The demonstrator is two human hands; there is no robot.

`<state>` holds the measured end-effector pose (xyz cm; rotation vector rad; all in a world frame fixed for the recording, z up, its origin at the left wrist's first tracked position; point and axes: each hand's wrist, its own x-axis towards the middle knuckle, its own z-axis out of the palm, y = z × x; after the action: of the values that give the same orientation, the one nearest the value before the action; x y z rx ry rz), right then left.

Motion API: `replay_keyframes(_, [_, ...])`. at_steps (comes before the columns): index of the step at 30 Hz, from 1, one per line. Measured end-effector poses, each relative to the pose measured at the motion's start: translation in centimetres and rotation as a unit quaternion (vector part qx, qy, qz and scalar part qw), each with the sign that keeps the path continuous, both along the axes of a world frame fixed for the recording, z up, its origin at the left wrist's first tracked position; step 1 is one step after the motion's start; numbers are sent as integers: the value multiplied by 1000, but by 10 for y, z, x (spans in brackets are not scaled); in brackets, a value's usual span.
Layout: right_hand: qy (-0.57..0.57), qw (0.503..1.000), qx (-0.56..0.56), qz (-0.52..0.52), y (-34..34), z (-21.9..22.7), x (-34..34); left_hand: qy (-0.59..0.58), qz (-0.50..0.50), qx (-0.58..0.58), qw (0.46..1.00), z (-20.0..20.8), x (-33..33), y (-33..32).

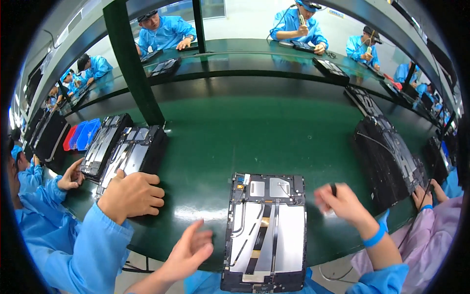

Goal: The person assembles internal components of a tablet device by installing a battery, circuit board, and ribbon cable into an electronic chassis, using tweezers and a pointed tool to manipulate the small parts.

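An opened flat electronic device point(289, 235), shaped like a tablet, lies at the table's near edge in front of me. Its black frame holds silver plates, dark ribbon cables and bits of amber tape. To its left, apart from it, my left hand point(190, 251) is raised with fingers spread and nothing in it. My right hand point(342, 203), with a blue band on the wrist, hovers right of the device's upper part. Motion blurs its curled fingers, and a small black band or piece shows at one finger; whether it grips anything is unclear.
At left, a co-worker's hand point(134, 196) rests by stacks of similar devices point(129, 152). Blue bins point(85, 134) stand behind. A tall device stack point(379, 161) is at right, near another person's hands point(422, 197). A green post point(132, 63) rises at the back left.
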<state>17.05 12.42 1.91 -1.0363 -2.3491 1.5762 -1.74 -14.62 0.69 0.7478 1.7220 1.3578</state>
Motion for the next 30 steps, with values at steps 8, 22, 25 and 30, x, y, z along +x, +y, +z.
replay_keyframes(8, [-50, 926, -373, -18, -76, -19, 59, -193, -16, -102, 976, 13, 46, -35])
replay_keyframes(22, [11, 955, -291, 61, -87, -24, 29, -346, -5, -5, 938, -4, 29, -29])
replay_keyframes(25, [-63, 952, -220, 202, -73, -29, -35, -296, 97, 54, 949, -14, -1, -48])
replay_keyframes(30, [-56, 942, -46, 329, -104, -31, -155, -145, 304, 88, 937, -14, -66, -77])
